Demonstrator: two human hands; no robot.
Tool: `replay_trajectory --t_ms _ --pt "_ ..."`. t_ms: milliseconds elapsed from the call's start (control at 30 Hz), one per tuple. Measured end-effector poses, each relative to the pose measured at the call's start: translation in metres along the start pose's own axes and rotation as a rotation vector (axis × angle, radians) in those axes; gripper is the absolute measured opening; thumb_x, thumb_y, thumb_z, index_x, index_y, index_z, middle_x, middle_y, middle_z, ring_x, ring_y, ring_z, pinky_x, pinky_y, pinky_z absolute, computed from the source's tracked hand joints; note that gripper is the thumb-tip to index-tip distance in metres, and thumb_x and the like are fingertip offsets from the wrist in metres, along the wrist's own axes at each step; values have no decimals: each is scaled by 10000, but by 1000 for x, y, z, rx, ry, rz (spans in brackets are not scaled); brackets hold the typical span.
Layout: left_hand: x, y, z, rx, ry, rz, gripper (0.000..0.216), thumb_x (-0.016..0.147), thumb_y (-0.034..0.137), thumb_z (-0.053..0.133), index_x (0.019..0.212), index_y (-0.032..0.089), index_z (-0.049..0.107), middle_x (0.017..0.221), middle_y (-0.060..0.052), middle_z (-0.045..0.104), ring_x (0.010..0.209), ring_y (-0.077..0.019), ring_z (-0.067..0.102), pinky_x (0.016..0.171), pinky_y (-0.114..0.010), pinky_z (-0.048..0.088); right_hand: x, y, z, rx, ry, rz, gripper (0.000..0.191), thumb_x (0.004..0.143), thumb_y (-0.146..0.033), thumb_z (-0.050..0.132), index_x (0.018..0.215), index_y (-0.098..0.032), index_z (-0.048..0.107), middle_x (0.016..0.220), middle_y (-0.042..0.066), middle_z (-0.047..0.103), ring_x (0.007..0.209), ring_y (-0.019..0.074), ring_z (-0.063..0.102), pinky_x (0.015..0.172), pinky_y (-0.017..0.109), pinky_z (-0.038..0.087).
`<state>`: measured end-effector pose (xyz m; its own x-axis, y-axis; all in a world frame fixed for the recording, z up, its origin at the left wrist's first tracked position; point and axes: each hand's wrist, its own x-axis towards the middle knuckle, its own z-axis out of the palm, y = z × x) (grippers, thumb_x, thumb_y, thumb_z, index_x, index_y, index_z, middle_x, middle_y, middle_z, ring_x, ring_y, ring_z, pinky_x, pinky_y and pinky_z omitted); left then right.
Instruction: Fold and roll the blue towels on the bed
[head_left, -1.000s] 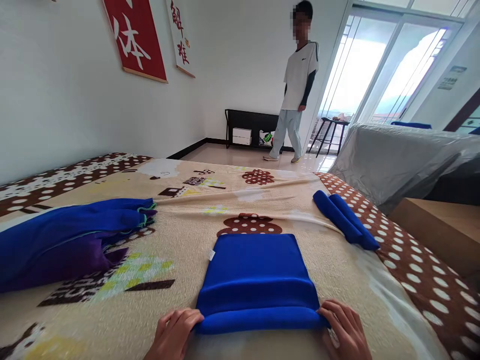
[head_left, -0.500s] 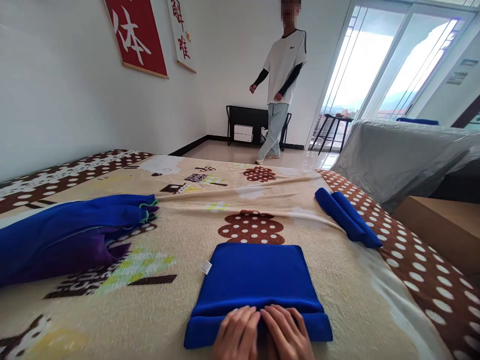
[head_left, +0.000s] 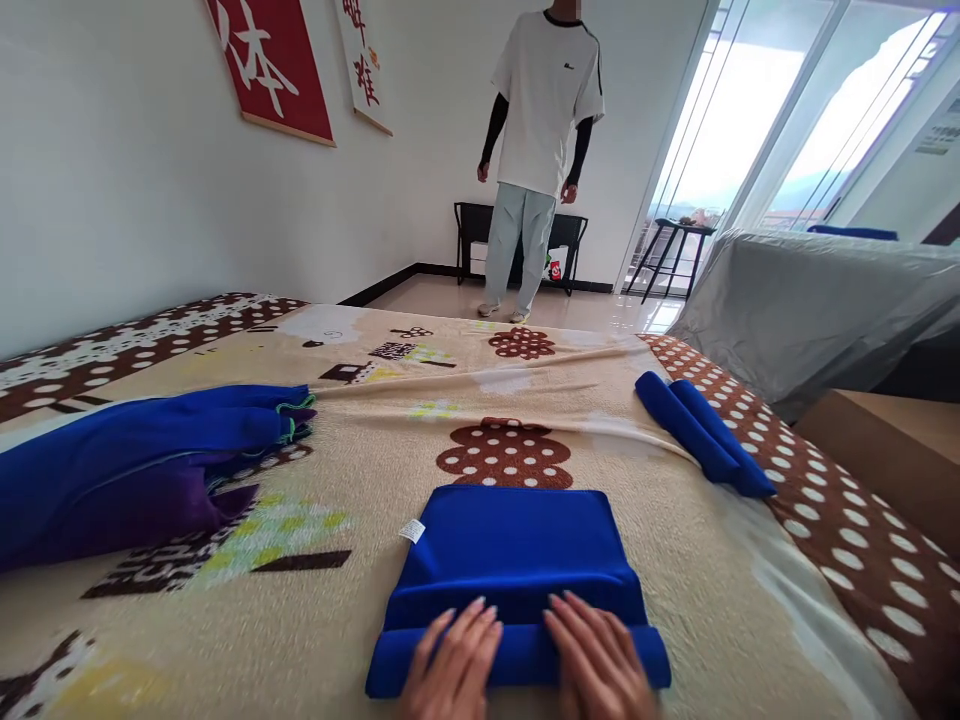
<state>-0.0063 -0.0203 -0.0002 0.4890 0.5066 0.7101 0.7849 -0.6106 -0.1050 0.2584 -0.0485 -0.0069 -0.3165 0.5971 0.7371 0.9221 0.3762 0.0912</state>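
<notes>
Both hands lie flat, fingers stretched out and gripping nothing: the left hand (head_left: 450, 665) and right hand (head_left: 596, 665) press side by side on the rolled near edge of the blue towel (head_left: 517, 560), whose flat remainder extends just beyond the fingertips. To roll well, I judge the palms should keep even pressure and move together so the roll stays tight and straight. Left of the fingers sits a heap of blue and purple cloths (head_left: 142, 465); far right, two rolled towels (head_left: 705, 435). All rest on the patterned bed (head_left: 337, 620). Beyond stands a person (head_left: 536, 150) near bright windows (head_left: 757, 110)
</notes>
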Motion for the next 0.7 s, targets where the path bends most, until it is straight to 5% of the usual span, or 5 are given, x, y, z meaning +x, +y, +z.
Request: replay_trajectory --t_ms 100,200,433,533,700 --pt "15 19 20 -22 -9 128 457 876 132 386 1253 169 640 1204 -34 728 1157 -128 637 1091 -251 360 28 -24 12 61 -32 -138 340 929 -241 474 1208 -204 664 1195 -19 718 1046 130 698 895 253 472" --pt "8 1 18 76 -69 68 411 917 301 499 1288 175 626 1280 -39 693 1175 -147 621 1045 -251 386 23 -8 11 -81 -101 -91 392 970 -374 451 1239 -169 650 1245 5 693 1043 147 701 864 286 480" --pt "-14 -45 -19 163 -115 -61 386 882 227 514 1245 216 645 1204 -44 733 1062 -169 687 1228 -409 50 -26 54 -10 -275 -131 -26 399 963 -352 414 1189 -150 674 1240 49 695 1069 217 691 895 369 460" --pt "10 -22 -13 147 -95 -6 430 828 115 476 1211 180 661 1203 -45 733 1076 -157 679 1232 -403 64 -8 31 -4 -237 -93 -35 366 884 -244 486 1177 -153 685 1274 57 676 1109 234 674 937 392 454" --pt "42 14 12 93 -113 178 438 870 189 438 1253 137 645 1302 -40 682 1213 -148 600 1035 -281 379 34 -24 17 -3 -100 -102 406 915 -254 477 1285 -176 626 1333 -7 639 1169 142 642 928 277 490"
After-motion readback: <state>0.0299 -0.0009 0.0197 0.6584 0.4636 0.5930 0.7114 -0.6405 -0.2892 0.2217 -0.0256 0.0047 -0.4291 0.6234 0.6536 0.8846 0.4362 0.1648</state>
